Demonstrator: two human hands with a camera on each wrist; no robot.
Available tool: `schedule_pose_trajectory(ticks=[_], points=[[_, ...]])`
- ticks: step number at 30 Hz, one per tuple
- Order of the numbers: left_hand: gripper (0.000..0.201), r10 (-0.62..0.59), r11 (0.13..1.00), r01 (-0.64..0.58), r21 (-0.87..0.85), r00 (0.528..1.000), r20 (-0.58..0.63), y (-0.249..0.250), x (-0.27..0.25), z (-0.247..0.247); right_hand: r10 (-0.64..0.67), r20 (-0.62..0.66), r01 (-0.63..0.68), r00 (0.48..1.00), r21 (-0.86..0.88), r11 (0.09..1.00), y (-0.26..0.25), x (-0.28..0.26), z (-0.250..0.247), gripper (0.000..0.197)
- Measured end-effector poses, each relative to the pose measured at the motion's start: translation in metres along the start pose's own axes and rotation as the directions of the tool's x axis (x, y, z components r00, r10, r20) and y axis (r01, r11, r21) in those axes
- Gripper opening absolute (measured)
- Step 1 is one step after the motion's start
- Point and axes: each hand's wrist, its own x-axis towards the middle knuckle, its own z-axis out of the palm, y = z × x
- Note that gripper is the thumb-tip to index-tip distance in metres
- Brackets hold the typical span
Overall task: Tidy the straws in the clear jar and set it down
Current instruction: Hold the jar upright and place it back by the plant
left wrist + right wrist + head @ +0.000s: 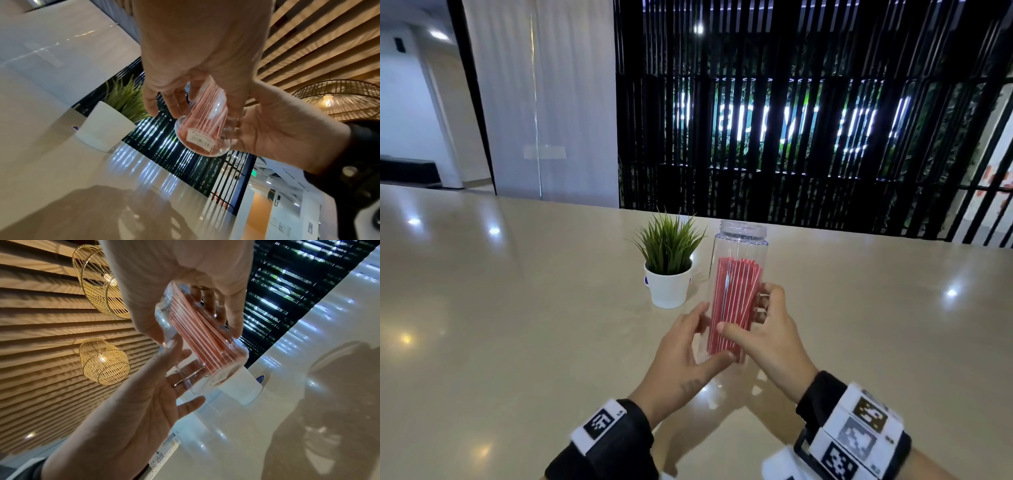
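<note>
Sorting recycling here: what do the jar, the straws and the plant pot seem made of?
Jar: clear, glossy, likely plastic; contents show through its wall. Straws: red with thin white stripes, plastic or paper, unclear. Plant pot: smooth plain white, ceramic or plastic.

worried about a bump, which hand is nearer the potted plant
Left. The left hand touches the clear jar on the potted plant side; the right hand grips the far side.

**Held aloft: clear jar (742,245), straws (736,298) bundled**

The tall clear jar, with an open threaded mouth, is held off the tabletop (517,308), nearly upright. Red-and-white striped straws are packed together inside, leaned toward one wall, their tops below the mouth.
</note>
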Motion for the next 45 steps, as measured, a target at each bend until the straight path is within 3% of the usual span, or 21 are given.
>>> schedule_pose_trajectory(ticks=[2, 5, 10, 14, 17, 20, 26, 35, 45], points=[[0.092, -0.028, 1.000, 0.028, -0.007, 1.000, 0.001, -0.006, -0.004, -0.003, 0.003, 0.025, -0.003, 1.000, -0.001, 1.000, 0.003, 0.000, 0.005, 0.061], [0.080, -0.085, 0.995, 0.083, -0.049, 0.996, -0.041, -0.013, -0.004, -0.016, 0.001, 0.074, 0.002, 0.997, -0.039, 0.999, 0.003, 0.006, 0.021, 0.063], [0.074, -0.146, 0.988, 0.151, 0.021, 0.978, -0.148, -0.028, 0.008, -0.060, -0.063, 0.101, 0.086, 0.993, -0.237, 0.968, 0.002, 0.038, 0.071, 0.070], [0.072, -0.171, 0.960, 0.208, 0.186, 0.965, -0.198, -0.049, 0.030, -0.098, -0.084, 0.119, 0.116, 0.989, -0.298, 0.948, -0.002, 0.072, 0.117, 0.063], [0.073, -0.147, 0.928, 0.221, 0.300, 0.957, -0.250, -0.067, 0.051, -0.117, -0.098, 0.052, 0.109, 0.994, -0.300, 0.948, 0.000, 0.097, 0.145, 0.064], [0.071, -0.153, 0.923, 0.237, 0.305, 0.949, -0.275, -0.086, 0.068, -0.129, -0.088, -0.002, 0.084, 0.996, -0.273, 0.958, 0.007, 0.116, 0.165, 0.058], [0.057, -0.211, 0.907, 0.302, 0.293, 0.929, -0.302, -0.113, 0.086, -0.136, -0.021, 0.097, 0.049, 0.995, -0.297, 0.954, 0.034, 0.145, 0.196, 0.042], [0.054, -0.343, 0.875, 0.407, 0.263, 0.903, -0.257, -0.143, 0.113, -0.129, 0.080, 0.181, -0.025, 0.980, -0.291, 0.956, 0.066, 0.167, 0.209, 0.058], [0.060, -0.517, 0.766, 0.565, 0.308, 0.825, -0.229, -0.160, 0.129, -0.121, 0.125, 0.220, -0.062, 0.968, -0.273, 0.960, 0.076, 0.164, 0.208, 0.066]])
